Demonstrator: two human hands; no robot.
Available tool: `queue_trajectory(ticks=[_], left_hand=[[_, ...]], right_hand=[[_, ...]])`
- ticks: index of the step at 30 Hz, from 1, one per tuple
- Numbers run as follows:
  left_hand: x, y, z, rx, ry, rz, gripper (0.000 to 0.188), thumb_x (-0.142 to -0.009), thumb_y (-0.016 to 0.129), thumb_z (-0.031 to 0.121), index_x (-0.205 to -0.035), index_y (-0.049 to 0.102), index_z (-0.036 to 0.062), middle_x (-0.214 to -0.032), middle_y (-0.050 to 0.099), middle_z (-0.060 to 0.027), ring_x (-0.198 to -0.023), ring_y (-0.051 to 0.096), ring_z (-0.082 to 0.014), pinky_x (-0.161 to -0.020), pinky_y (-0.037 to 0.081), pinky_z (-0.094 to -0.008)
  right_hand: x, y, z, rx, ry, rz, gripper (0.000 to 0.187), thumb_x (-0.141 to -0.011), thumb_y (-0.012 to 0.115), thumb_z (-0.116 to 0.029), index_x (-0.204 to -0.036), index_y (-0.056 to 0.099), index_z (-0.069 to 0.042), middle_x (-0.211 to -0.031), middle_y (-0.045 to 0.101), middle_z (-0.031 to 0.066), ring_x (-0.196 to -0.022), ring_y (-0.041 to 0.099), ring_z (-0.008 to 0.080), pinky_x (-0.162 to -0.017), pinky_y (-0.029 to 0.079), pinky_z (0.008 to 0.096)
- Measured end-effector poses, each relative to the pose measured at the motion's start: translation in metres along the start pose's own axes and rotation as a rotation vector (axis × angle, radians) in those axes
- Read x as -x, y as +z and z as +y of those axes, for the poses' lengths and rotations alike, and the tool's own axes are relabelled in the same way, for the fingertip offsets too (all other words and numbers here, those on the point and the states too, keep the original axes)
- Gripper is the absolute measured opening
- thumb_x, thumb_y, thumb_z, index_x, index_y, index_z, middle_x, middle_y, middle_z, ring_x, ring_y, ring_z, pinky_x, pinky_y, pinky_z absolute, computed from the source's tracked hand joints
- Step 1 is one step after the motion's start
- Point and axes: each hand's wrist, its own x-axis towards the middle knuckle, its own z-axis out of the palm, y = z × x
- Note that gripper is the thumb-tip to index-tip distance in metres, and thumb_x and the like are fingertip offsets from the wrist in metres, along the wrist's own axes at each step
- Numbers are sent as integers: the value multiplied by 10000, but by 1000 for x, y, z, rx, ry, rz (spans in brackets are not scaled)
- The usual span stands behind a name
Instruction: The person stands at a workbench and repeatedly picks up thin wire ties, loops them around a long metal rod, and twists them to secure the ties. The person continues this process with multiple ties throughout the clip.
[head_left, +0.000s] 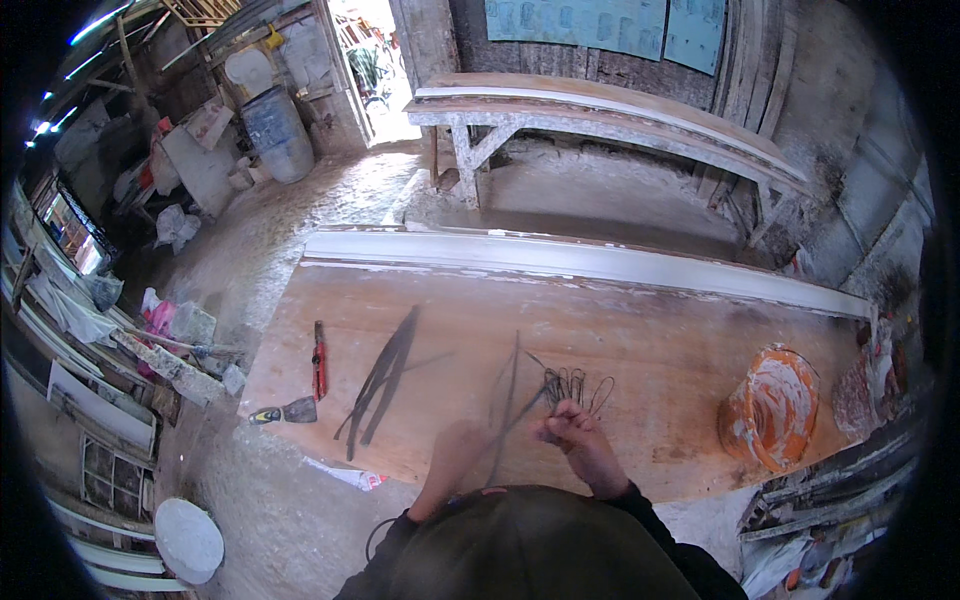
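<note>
My right hand (584, 447) is closed on a bundle of dark looped wire (568, 384), whose several thin loops fan out beyond the fingers. Beside it on the left, motion smears my left hand (462, 448), so its fingers cannot be made out. A blurred dark strip (514, 385) runs up between the two hands; which hand has it, if either, I cannot tell. Several dark thin strips (384, 378) lie on the brown wooden table (640, 345) to the left. Farther left are a red box-cutter-like tool (319, 362) and a putty knife (298, 410).
A long white moulding (560, 257) lies along the table's far edge. An orange bucket (741, 412) smeared with white stands at the right. Behind is a white-stained bench (590, 105). A blue barrel (278, 135) stands near the doorway, and a round white lid (188, 540) is at lower left.
</note>
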Motion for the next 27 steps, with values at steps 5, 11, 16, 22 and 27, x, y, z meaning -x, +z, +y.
queue_trajectory(ticks=[5,11,16,22,27], left_hand=[[11,18,35,544,-60,-66,142,-787,631,107,-871,599,-2,-728,587,-14,-608,481,-59,-559,379,-184],[15,20,41,510,-35,-101,138,-798,611,84,-889,602,-18,-765,608,-40,-634,505,-72,-590,405,-193],[15,19,37,444,-61,-114,159,-802,604,87,-904,601,-34,-782,614,-56,-670,536,-90,-615,432,-209],[15,17,37,476,-95,-179,187,-798,610,103,-925,594,-34,-824,622,-80,-725,572,-119,-660,476,-241],[13,16,36,501,-123,-213,161,-811,594,122,-892,587,-18,-837,618,-81,-723,585,-129,-653,488,-243]], right_hand=[[-11,-1,31,167,69,-53,90,-804,588,-84,-878,546,-53,-840,591,22,-806,536,112,-786,400,264],[-11,1,34,239,75,-42,94,-789,613,-82,-864,567,-50,-834,582,9,-803,526,94,-761,395,242],[-12,0,36,294,-18,-49,104,-780,633,-74,-838,554,-39,-817,580,16,-771,528,85,-706,417,224],[-12,2,36,434,-72,-8,113,-780,640,-84,-811,541,-40,-788,579,19,-728,535,81,-668,429,219],[-11,-1,37,678,-187,-16,113,-759,648,-79,-838,585,-28,-784,590,46,-733,559,123,-664,441,248]])
